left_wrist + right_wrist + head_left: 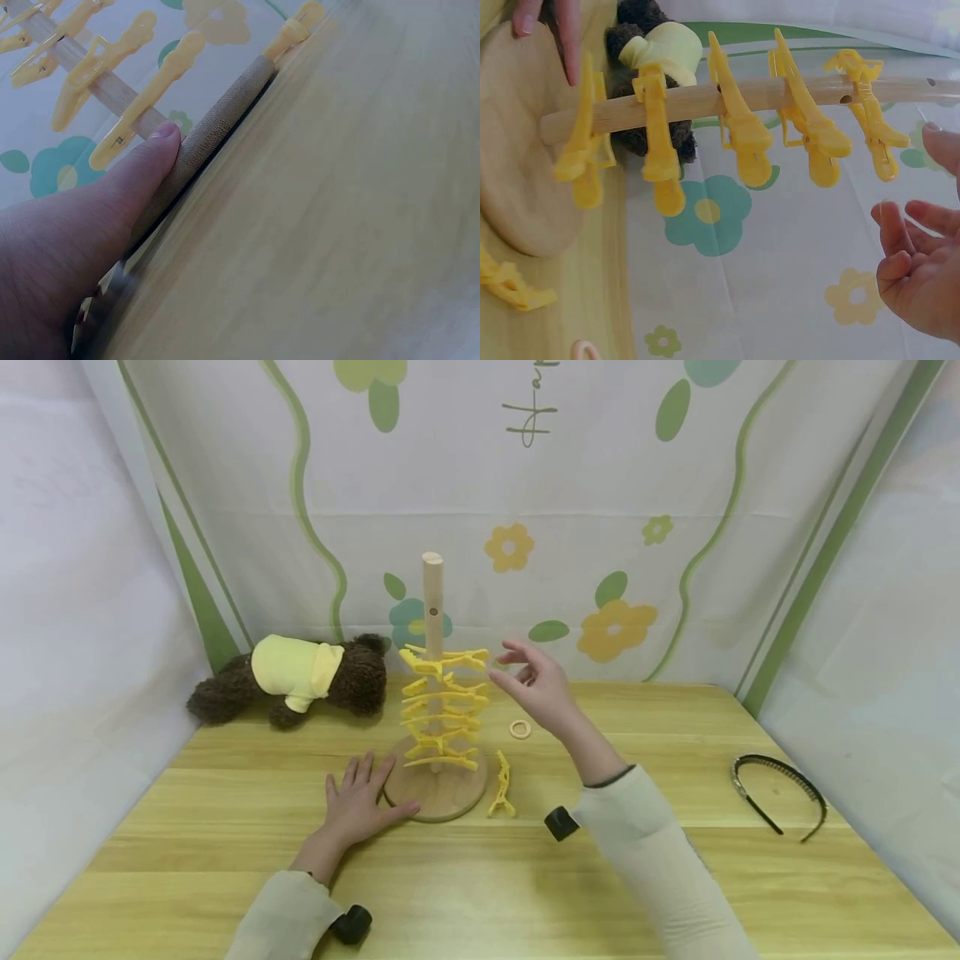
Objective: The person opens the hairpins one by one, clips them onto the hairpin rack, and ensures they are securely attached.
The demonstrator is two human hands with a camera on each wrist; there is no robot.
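Observation:
A wooden post (433, 589) stands upright on a round wooden base (442, 802). Several yellow hair clips (742, 131) are clamped across the post, one above another. Spread over the left edge of the base, my left hand (360, 806) has its thumb resting on the rim in the left wrist view. My right hand (542, 692) hovers just right of the topmost clip (866, 112), fingers loosely bent and apart, with nothing between them. One more yellow clip (501, 785) lies on the table just right of the base.
A small pale ring (520, 729) lies behind the loose clip. To the left, a brown plush toy (292, 668) in a yellow top lies on its side. A black headband (791, 767) is at the right of the wooden table (450, 885). Printed white curtains enclose the back and sides.

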